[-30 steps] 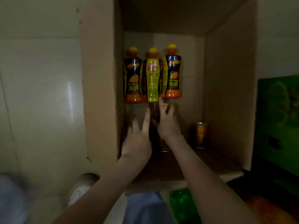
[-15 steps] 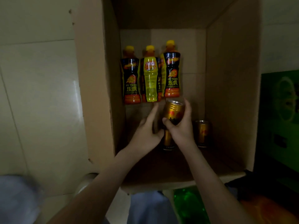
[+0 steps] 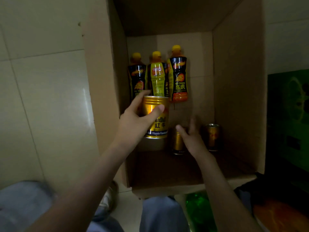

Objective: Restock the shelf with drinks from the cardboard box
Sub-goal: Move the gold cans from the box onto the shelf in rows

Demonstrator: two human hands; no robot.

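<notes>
I look down into a tall cardboard box (image 3: 239, 101) on the floor. My left hand (image 3: 133, 121) grips a gold Red Bull can (image 3: 156, 117), lifted above the box floor. My right hand (image 3: 190, 136) is open with fingers spread, reaching down over a second gold can (image 3: 178, 143) standing on the bottom. A third gold can (image 3: 212, 137) stands to its right. Three Hi-Tiger bottles (image 3: 158, 76) with yellow caps lie side by side at the far end of the box.
Pale floor tiles (image 3: 46, 97) lie left of the box. A green carton (image 3: 289, 118) stands at the right. A green bottle (image 3: 199, 211) and an orange package (image 3: 280, 216) lie near my knees, below the box's near edge.
The gold can passed from my right hand to my left hand and rose to the left. My right hand let go and now reaches down toward the standing can.
</notes>
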